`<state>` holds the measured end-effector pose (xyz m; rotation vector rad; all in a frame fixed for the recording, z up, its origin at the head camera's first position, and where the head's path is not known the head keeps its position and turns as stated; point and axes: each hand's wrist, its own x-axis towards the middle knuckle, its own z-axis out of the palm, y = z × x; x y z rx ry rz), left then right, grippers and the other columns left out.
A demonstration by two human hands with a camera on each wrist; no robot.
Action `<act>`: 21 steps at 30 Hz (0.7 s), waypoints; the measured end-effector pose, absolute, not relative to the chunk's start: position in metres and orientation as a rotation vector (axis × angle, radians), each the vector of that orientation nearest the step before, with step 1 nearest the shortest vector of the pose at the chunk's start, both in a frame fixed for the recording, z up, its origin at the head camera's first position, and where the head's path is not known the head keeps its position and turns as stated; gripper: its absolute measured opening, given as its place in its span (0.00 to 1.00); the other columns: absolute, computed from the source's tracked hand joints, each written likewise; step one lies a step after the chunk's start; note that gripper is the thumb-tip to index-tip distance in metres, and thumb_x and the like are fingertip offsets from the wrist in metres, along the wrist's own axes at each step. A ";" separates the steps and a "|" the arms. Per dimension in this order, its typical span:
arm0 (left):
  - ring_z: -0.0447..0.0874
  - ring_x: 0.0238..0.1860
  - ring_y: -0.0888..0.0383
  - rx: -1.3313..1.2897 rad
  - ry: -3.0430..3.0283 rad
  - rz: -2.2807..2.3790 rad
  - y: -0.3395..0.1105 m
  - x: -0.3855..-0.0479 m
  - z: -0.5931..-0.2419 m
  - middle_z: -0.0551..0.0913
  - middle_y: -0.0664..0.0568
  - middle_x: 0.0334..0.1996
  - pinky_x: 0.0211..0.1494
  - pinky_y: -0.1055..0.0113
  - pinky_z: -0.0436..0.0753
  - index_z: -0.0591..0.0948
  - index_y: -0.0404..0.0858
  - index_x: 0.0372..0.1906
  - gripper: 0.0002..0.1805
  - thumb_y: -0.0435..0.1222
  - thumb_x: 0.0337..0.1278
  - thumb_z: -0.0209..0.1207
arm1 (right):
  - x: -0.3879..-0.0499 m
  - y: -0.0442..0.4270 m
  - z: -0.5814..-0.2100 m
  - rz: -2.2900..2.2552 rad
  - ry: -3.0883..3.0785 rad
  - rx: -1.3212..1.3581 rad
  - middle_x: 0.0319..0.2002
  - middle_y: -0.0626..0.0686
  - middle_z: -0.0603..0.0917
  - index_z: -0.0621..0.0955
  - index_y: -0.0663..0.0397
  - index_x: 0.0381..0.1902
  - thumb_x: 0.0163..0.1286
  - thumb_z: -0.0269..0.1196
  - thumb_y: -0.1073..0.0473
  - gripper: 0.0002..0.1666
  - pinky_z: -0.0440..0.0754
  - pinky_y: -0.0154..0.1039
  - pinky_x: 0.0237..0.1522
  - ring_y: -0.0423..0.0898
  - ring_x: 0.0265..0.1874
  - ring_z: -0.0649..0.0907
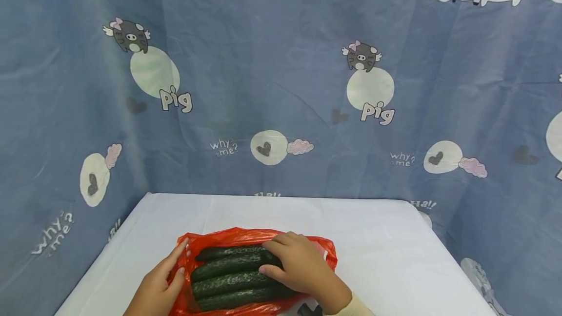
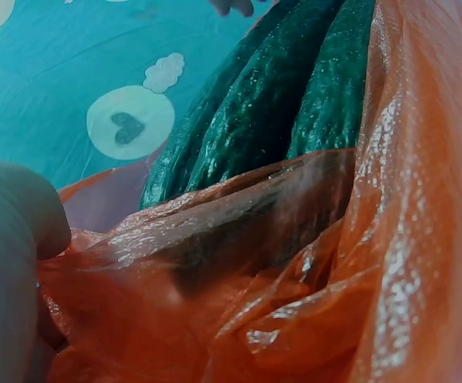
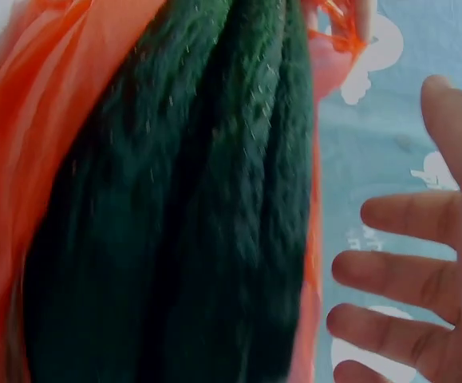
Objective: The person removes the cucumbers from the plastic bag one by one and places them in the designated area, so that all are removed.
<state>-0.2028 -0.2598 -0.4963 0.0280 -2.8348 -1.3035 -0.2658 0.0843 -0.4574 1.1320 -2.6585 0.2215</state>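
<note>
Several dark green cucumbers (image 1: 237, 277) lie side by side in a red plastic bag (image 1: 228, 234) on the white table. At the bag's left end my left hand (image 1: 159, 279) grips the edge of the plastic; in the left wrist view the bag (image 2: 286, 319) bunches up to the fingers and partly covers the cucumbers (image 2: 250, 104). My right hand (image 1: 303, 265) is over the right part of the cucumbers. Seen from the right wrist, the right hand (image 3: 422, 263) has its fingers spread and extended beside the cucumbers (image 3: 191, 199), holding nothing.
The white tabletop (image 1: 386, 257) extends behind the bag and to both sides. A blue curtain (image 1: 281, 87) printed with pigs and hearts hangs behind the table and at its sides. A small dark object (image 1: 309, 310) shows at the bottom edge, near the right forearm.
</note>
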 end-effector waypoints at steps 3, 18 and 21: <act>0.76 0.32 0.59 0.030 -2.832 -1.313 -0.258 -0.205 -0.497 0.66 0.34 0.78 0.34 0.68 0.77 0.55 0.47 0.86 0.39 0.33 0.75 0.54 | -0.267 0.077 -0.461 0.198 -2.664 1.125 0.57 0.39 0.84 0.82 0.34 0.65 0.75 0.51 0.24 0.35 0.83 0.47 0.61 0.41 0.58 0.82; 0.60 0.15 0.61 0.078 -2.808 -1.338 -0.258 -0.201 -0.497 0.66 0.33 0.78 0.24 0.66 0.73 0.56 0.50 0.85 0.40 0.33 0.74 0.54 | -0.264 0.046 -0.478 0.116 -2.800 1.003 0.49 0.40 0.79 0.80 0.33 0.66 0.67 0.50 0.16 0.42 0.80 0.47 0.55 0.41 0.49 0.76; 0.66 0.19 0.61 0.065 -2.825 -1.287 -0.260 -0.203 -0.497 0.66 0.33 0.78 0.27 0.67 0.75 0.55 0.49 0.86 0.40 0.33 0.74 0.55 | -0.264 0.044 -0.483 0.104 -2.771 0.984 0.43 0.40 0.75 0.79 0.34 0.64 0.66 0.51 0.16 0.42 0.77 0.43 0.47 0.39 0.42 0.71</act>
